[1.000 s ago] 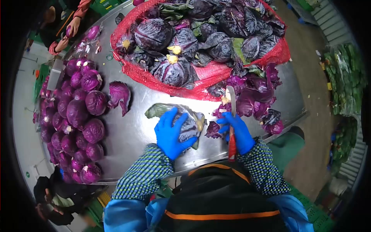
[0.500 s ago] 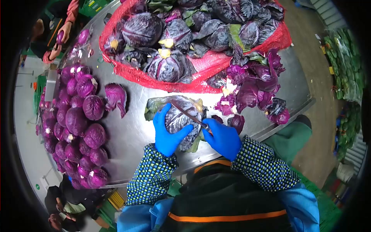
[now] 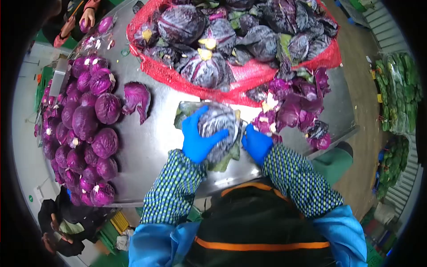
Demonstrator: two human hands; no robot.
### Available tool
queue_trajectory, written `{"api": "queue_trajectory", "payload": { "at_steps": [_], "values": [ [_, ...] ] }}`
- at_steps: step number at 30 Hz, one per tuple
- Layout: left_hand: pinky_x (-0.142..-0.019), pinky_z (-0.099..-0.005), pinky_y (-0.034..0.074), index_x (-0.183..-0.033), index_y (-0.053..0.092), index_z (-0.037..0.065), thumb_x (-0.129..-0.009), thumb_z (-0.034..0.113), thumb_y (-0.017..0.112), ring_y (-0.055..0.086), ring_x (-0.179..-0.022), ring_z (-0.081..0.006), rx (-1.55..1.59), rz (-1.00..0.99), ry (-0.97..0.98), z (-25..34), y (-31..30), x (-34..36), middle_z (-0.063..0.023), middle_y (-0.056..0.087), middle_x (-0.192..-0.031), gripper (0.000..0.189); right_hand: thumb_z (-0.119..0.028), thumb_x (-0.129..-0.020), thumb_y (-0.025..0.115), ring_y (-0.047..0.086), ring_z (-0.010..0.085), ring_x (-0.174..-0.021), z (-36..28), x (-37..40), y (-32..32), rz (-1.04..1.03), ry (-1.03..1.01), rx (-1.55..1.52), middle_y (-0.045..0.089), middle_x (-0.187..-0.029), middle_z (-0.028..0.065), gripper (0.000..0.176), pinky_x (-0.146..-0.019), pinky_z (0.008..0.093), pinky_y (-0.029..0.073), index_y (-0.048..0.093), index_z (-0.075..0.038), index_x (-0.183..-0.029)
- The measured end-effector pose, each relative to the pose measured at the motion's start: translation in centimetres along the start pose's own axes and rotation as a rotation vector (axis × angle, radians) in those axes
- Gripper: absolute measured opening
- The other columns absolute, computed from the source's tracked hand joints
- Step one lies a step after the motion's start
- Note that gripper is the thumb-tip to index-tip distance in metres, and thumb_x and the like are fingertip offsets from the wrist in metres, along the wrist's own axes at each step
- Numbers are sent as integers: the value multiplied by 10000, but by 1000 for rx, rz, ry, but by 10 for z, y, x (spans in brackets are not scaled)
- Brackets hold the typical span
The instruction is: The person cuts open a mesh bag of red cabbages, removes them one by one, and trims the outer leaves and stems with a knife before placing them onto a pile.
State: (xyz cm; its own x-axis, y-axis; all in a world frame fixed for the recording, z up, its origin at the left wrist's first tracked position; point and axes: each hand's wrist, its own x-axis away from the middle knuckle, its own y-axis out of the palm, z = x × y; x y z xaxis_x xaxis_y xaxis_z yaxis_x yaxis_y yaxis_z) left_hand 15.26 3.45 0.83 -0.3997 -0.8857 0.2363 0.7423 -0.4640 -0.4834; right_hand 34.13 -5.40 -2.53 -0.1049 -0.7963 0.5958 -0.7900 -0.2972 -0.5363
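A red cabbage [image 3: 218, 129] with loose greenish outer leaves lies on the metal table [image 3: 151, 164] in front of me. My left hand [image 3: 198, 137], in a blue glove, rests on its left side with thumb and fingers spread around it. Close by the stem end on the right, my right hand [image 3: 257, 143] is closed around a knife [image 3: 243, 127]. Most of the knife's handle is hidden in the fist, and the blade shows only as a thin strip beside the cabbage.
A red mesh sack [image 3: 178, 84] full of untrimmed cabbages lies across the back. Trimmed purple cabbages [image 3: 84, 122] are piled at left, a loose leaf [image 3: 136, 101] beside them. Cut leaves [image 3: 298, 107] are heaped at right. Another person's hands [image 3: 80, 22] work at the far left corner.
The knife, which lay across the top of the cabbage, is now at its right side by the stem end. My right hand has turned and lowered there; my left hand stays on the cabbage.
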Motion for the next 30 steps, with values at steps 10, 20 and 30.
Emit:
{"api": "queue_trajectory", "payload": {
  "at_steps": [10, 20, 30],
  "values": [
    [-959, -346, 404, -1294, 386, 51, -693, -5, 703, 453, -1151, -215, 846, -284, -240, -18, 38, 31, -106, 474, -1210, 682, -257, -913, 485, 520, 89, -574, 36, 84, -30, 243, 143, -1278, 539, -789, 13, 391, -466, 229, 430, 441, -124, -1278],
    [-1020, -503, 300, -1359, 368, 102, -573, 367, 839, 327, -1263, -428, -46, -197, 465, 15, 89, 46, -251, 327, -1373, 954, -84, -887, 575, 526, 92, -878, 20, 73, -94, 929, -270, -924, 563, -980, -2, 241, -778, 234, 437, 539, -35, -1120],
    [-1026, -419, 324, -1376, 207, -33, -585, 213, 853, 377, -1227, -306, 371, 139, 117, 0, 125, 72, -199, 374, -1300, 1051, -151, -867, 614, 577, 133, -847, 47, 108, -2, 457, 87, -784, 613, -982, 82, 491, -754, 273, 463, 442, -72, -1320]
  ]
}}
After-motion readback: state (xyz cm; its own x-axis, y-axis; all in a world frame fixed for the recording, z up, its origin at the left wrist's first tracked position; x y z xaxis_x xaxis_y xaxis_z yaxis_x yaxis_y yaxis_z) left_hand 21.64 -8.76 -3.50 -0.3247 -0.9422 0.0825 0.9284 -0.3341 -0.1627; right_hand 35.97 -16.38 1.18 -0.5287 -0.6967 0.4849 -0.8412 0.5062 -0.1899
